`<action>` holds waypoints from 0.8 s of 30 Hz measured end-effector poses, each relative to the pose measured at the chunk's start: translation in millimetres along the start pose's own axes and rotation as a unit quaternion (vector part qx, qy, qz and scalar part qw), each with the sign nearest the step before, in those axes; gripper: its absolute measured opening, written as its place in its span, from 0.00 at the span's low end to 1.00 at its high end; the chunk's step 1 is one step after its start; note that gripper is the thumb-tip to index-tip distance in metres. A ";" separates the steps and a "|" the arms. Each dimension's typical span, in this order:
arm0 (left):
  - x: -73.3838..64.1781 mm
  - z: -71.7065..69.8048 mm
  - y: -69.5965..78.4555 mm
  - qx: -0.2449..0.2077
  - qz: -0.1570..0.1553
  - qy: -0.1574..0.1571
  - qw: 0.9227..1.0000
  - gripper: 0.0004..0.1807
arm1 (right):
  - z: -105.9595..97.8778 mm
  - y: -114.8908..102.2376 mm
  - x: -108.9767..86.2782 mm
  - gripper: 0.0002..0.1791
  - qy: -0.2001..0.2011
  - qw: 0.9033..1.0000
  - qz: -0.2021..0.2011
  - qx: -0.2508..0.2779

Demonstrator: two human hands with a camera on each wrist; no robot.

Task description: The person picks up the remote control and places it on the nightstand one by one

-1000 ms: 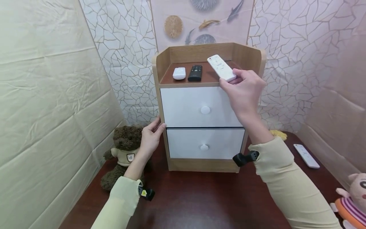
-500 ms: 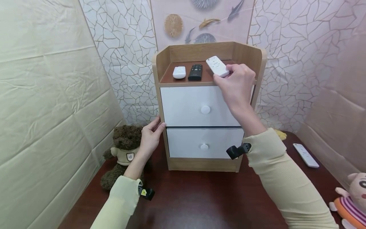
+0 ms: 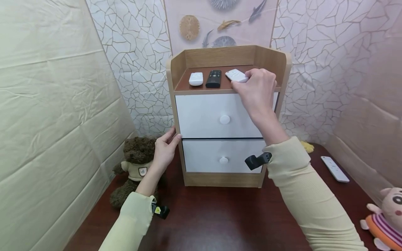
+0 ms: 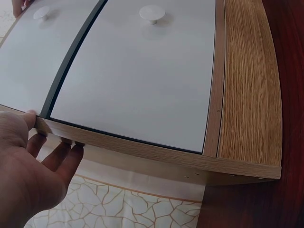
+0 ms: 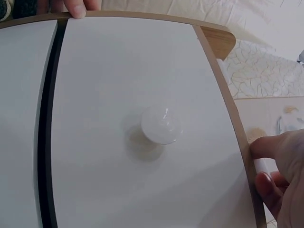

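Observation:
My right hand point(image 3: 258, 89) holds a white remote control point(image 3: 236, 75) between thumb and fingers, low over the right part of the cabinet's brown top shelf. Whether the remote rests on the shelf I cannot tell. Left of it on that shelf lie a black remote control point(image 3: 214, 78) and a short white rounded device point(image 3: 196, 79). My left hand point(image 3: 165, 149) grips the left front edge of the wooden cabinet point(image 3: 223, 179); in the left wrist view its thumb is on the front and its fingers point(image 4: 71, 164) touch the side. Both white drawers point(image 5: 118, 71) are closed.
A brown teddy bear point(image 3: 138, 153) sits left of the cabinet on the dark red table point(image 3: 213, 216). Another white remote point(image 3: 335, 169) lies to the right, near a pink plush toy point(image 3: 391, 209). Something yellow point(image 3: 307, 146) shows behind the right arm. Low side walls rise around the shelf.
My right hand has moved left and slightly down, bringing the white remote from a raised tilt to nearly flat over the shelf. My left hand has stayed on the cabinet edge.

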State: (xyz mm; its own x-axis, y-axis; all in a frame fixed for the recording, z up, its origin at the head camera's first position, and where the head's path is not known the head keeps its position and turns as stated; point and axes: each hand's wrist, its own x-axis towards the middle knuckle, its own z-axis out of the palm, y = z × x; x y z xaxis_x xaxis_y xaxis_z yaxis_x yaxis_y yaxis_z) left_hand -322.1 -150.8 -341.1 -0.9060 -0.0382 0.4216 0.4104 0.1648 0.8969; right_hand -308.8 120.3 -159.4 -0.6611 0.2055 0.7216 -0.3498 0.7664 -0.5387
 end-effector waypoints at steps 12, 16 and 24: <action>0.0 -0.3 2.2 -0.005 0.001 -0.003 1.000 0.30 | -2.4 -6.2 4.6 0.24 -0.041 0.997 0.001 -0.059; -0.6 -0.1 2.6 -0.004 0.004 -0.003 1.000 0.30 | -2.4 -4.6 3.9 0.25 -0.036 0.998 -0.001 -0.055; 0.0 0.0 2.0 0.000 0.001 -0.002 1.000 0.30 | -4.1 0.3 2.2 0.25 -0.025 0.999 -0.012 -0.025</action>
State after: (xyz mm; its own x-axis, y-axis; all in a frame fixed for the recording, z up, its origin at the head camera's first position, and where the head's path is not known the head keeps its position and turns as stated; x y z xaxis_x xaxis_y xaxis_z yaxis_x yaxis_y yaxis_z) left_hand -321.3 -150.5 -339.4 -0.9054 -0.0341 0.4232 0.4125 0.1652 0.8958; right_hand -307.6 123.5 -156.2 -0.6851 0.1573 0.7113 -0.3333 0.8006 -0.4980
